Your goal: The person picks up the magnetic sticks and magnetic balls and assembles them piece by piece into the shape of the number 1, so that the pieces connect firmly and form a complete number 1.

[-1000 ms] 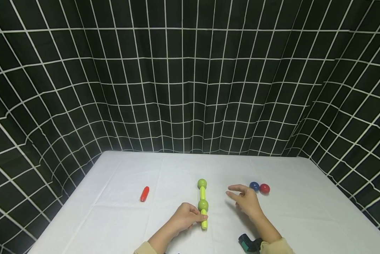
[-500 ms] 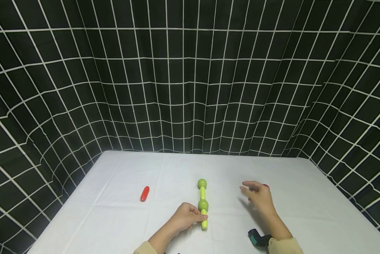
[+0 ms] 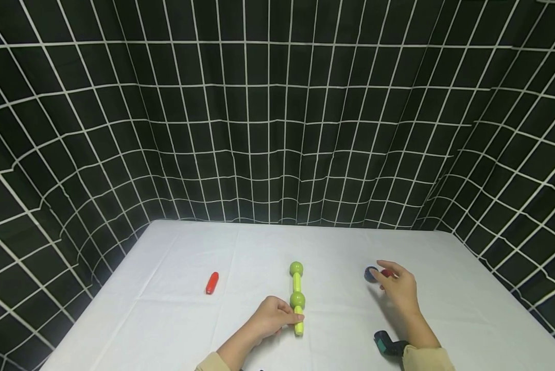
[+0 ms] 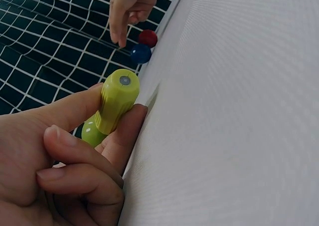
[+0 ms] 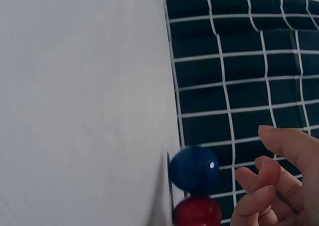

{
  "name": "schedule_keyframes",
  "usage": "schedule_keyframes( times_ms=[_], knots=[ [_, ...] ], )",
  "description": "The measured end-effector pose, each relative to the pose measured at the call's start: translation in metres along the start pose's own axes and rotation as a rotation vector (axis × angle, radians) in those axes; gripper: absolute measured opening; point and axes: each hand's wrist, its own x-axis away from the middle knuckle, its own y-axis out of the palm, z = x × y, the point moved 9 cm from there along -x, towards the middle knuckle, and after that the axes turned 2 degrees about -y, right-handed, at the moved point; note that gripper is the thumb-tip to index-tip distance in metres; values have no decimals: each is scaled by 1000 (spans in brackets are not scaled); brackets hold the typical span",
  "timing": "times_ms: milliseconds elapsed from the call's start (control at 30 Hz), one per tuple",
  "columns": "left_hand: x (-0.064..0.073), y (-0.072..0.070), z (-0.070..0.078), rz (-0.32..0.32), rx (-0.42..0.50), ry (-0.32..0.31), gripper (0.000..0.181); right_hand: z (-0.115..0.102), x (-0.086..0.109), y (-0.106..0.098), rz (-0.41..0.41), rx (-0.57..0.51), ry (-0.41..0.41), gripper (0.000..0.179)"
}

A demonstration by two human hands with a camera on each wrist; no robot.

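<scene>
My left hand (image 3: 269,317) pinches the near yellow-green rod (image 3: 298,329) between thumb and fingers. This rod joins a green ball (image 3: 297,300), then another rod (image 3: 297,282) and a far green ball (image 3: 296,268), all in one line. In the left wrist view the rod's end (image 4: 125,80) shows a small round metal disc. My right hand (image 3: 400,291), fingers spread and holding nothing, hovers over a blue ball (image 5: 194,168) and a red ball (image 5: 197,212). Those two balls sit side by side; in the head view the hand partly covers the red one.
A red rod (image 3: 212,283) lies to the left on the white-covered table (image 3: 175,330). A dark wrist camera (image 3: 388,344) is strapped at the right wrist. Black cloth with a white grid (image 3: 268,129) stands around the table's back and sides.
My right hand has moved rightward, from left of the blue ball to over the red ball. The left hand and the green chain stay in place.
</scene>
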Motion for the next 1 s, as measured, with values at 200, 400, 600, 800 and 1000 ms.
schedule_keyframes(
  times_ms=[200, 400, 600, 800, 1000],
  knots=[
    [1, 0, 1, 3, -6, 2, 27, 12, -3, -10, -17, 29, 34, 42],
    [2, 0, 2, 3, -9, 5, 25, 25, -6, -15, -18, 48, 60, 46],
    [2, -1, 3, 5, -7, 3, 25, 36, -7, -12, -56, 31, 100, 50],
    [1, 0, 2, 3, -2, 0, 24, 41, -8, -7, -102, 53, 103, 56],
    [0, 0, 0, -1, 3, -7, 25, 44, -9, -3, -119, 90, 79, 56]
  ],
)
